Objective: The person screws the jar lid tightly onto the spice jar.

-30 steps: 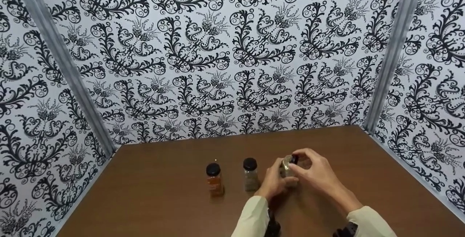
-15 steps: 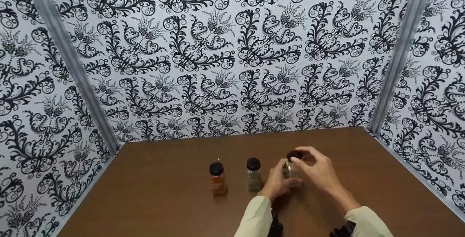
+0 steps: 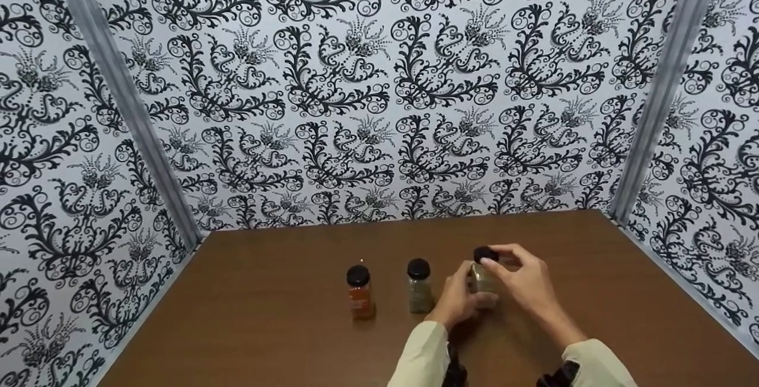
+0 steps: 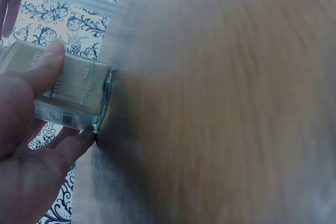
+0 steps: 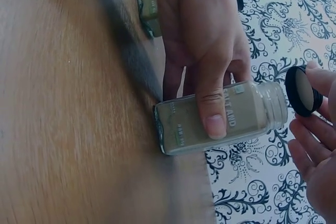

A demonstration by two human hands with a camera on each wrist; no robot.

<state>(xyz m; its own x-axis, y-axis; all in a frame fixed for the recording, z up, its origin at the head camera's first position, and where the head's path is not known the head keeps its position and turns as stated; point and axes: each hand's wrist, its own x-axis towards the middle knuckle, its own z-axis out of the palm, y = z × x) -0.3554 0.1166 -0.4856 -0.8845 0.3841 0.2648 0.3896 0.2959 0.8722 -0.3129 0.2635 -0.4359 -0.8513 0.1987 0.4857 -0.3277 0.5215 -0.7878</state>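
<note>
A clear glass spice jar [image 3: 483, 280] of pale greenish-beige powder stands on the table, my left hand [image 3: 456, 301] gripping its body. The left wrist view shows my thumb lying across the printed face of this jar [image 4: 79, 85]. My right hand [image 3: 526, 274] pinches a round black lid [image 3: 486, 254] by its rim. Seen from the right wrist, the lid [image 5: 300, 92] is off the bare threaded neck, a small gap apart, its pale inner side partly visible. Part of the jar's body is hidden behind my left fingers.
Left of my left hand stands a similar capped jar [image 3: 420, 293] of greenish contents. Further left is a capped jar [image 3: 359, 301] of orange-red spice. Patterned black-and-white panels [image 3: 379, 108] enclose the brown table [image 3: 267, 316] at back and sides.
The lid, tilted on its side a second ago, has turned to lie nearly level over the jar's mouth. My left hand keeps its grip. The whole view has shifted slightly.
</note>
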